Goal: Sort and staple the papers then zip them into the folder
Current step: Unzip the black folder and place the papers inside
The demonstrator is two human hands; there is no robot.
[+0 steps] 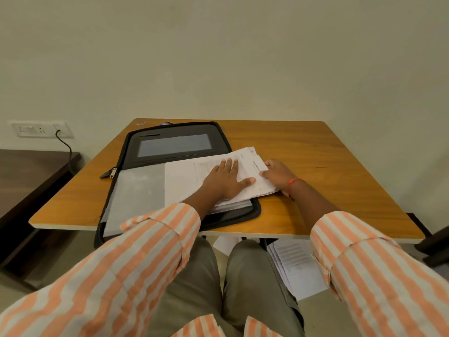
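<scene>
A black zip folder (170, 132) lies open on the wooden table (315, 154), with its zipper pull (112, 172) hanging at the left edge. A stack of white printed papers (184, 178) rests on the folder's near half and sticks out past its right edge. My left hand (226, 181) lies flat on top of the stack with fingers spread. My right hand (277, 173) holds the stack's right edge, thumb on the top sheet and fingers curled beside it. A clear plastic sleeve (136, 190) covers the folder's left part.
Small blue items (165, 122) sit at the table's far edge behind the folder. More loose papers (296, 266) lie on the floor under the table. A dark low cabinet (31, 181) stands left, below a wall socket with a cable (64, 144).
</scene>
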